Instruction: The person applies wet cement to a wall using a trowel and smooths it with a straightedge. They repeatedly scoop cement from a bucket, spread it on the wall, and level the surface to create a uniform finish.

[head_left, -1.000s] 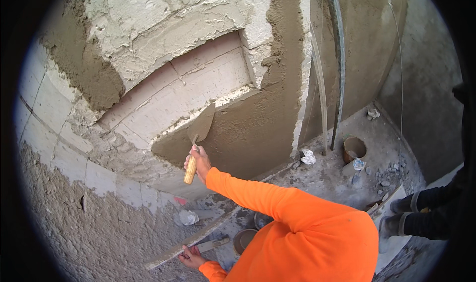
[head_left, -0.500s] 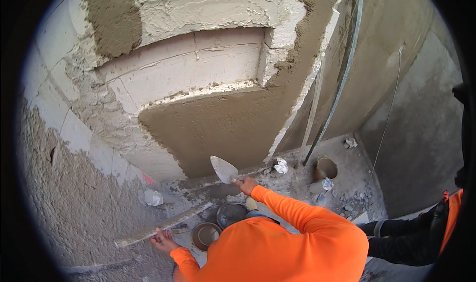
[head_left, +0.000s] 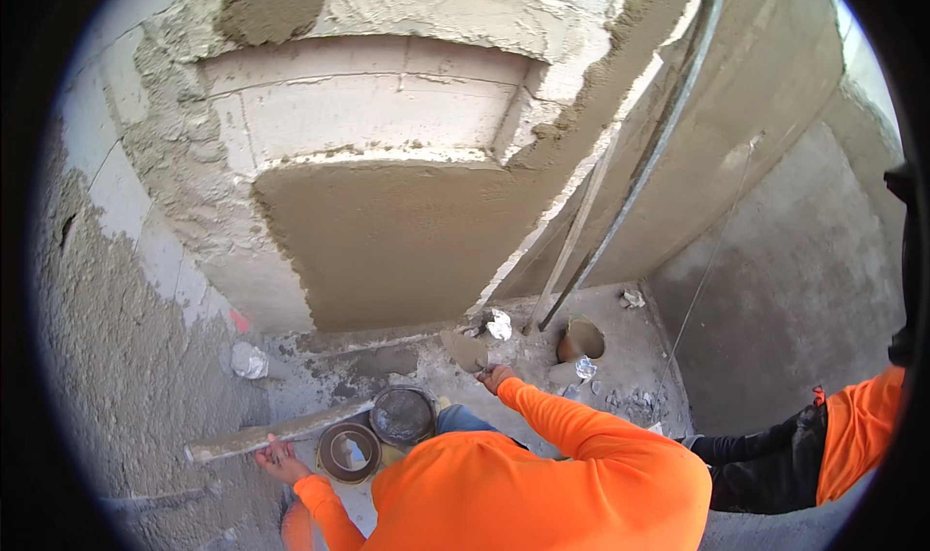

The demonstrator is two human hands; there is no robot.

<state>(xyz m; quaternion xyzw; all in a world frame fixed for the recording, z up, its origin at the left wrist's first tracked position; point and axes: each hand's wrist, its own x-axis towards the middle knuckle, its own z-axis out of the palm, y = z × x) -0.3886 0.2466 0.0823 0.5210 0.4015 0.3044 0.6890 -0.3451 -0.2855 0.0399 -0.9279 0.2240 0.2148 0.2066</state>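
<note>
Brown, damp-looking plaster (head_left: pixel 387 241) is coating the lower part of the wall (head_left: pixel 446 9), which is rising beyond the black bucket (head_left: pixel 402 415); a pale recess (head_left: pixel 329 120) is opening above that coat, farther up from the bucket. A co-worker (head_left: pixel 799 459) in black and orange is showing well to the right of the bucket. Two long poles, one metal (head_left: pixel 647 168) and one wooden (head_left: pixel 576 236), are leaning up and to the right of the bucket. A pale batten (head_left: pixel 320 423) is lying to the bucket's left, its inner end near the rim. The bucket itself is holding something dark and wet-looking, and a smaller brown-rimmed bucket (head_left: pixel 349 452) is standing just beside it, lower left. The trowel (head_left: pixel 466 352) is showing up and right of the black bucket, between it and the wall's foot; whether the blade is touching the floor, I cannot tell. The right hand (head_left: pixel 498 379) is grasping the trowel, while the left hand (head_left: pixel 281 460), left of the bucket, is curling its fingers at the batten's edge, whether gripping it I cannot tell. The work seems to be trowelling plaster, probably pausing between strokes; the next move would be calling for a steady wrist and a controlled blade angle.
</note>
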